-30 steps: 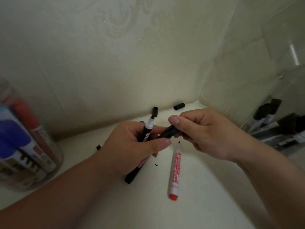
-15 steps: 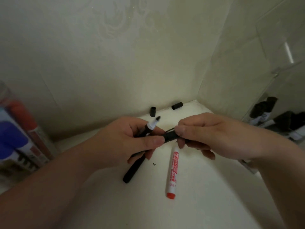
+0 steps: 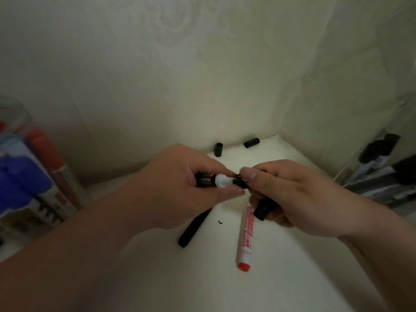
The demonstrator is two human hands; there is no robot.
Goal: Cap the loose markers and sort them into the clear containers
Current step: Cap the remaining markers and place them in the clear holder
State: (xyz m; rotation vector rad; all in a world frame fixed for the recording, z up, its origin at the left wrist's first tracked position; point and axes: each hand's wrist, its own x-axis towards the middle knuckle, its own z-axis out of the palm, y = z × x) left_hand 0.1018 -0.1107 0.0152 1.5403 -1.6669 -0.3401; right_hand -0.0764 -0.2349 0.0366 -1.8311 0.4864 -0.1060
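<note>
Bare forearms enter from the lower left and lower right, wrists angled inward. Left grip (image 3: 180, 183) knuckles up, fingers curled round black marker (image 3: 221, 180), thumb stretched beneath it. Right grip (image 3: 292, 194) thumb and forefinger pinch black cap (image 3: 239, 180) at the marker tip, other fingers curled under.

I read the black marker (image 3: 203, 180) at frame centre as smooth plastic, its white collar a little glossier. The cap (image 3: 240, 180) against it is matt black plastic. Below, the red marker (image 3: 245, 237) has a smooth, printed white barrel. The table (image 3: 292, 278) looks matt off-white and the wall (image 3: 180, 64) is faintly embossed. The clear container (image 3: 67, 183) at the left edge and the second container (image 3: 371, 154) at the right edge are both glossy, see-through plastic by the look of them.
</note>
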